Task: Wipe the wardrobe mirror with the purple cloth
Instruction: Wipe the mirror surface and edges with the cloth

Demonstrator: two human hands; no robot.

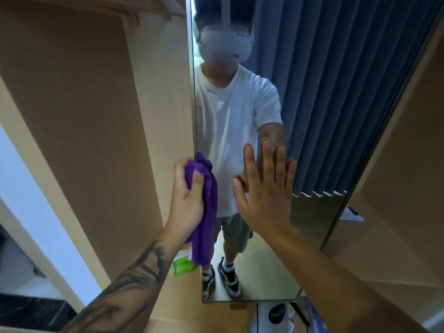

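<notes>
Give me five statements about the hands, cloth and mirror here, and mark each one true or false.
1. The left hand grips the purple cloth. True.
2. The right hand is curled into a fist. False: its fingers are straight, palm towards the mirror.
3. The cloth is spread flat over the middle of the mirror. False: it hangs bunched at the mirror's left edge.
4. A ring shows on the right hand. True.
5. Both hands hold the cloth. False: only the left does.

the purple cloth (204,212) hides the mirror's (312,116) lower left edge; a green packet (182,266) sits half hidden behind it.
</notes>
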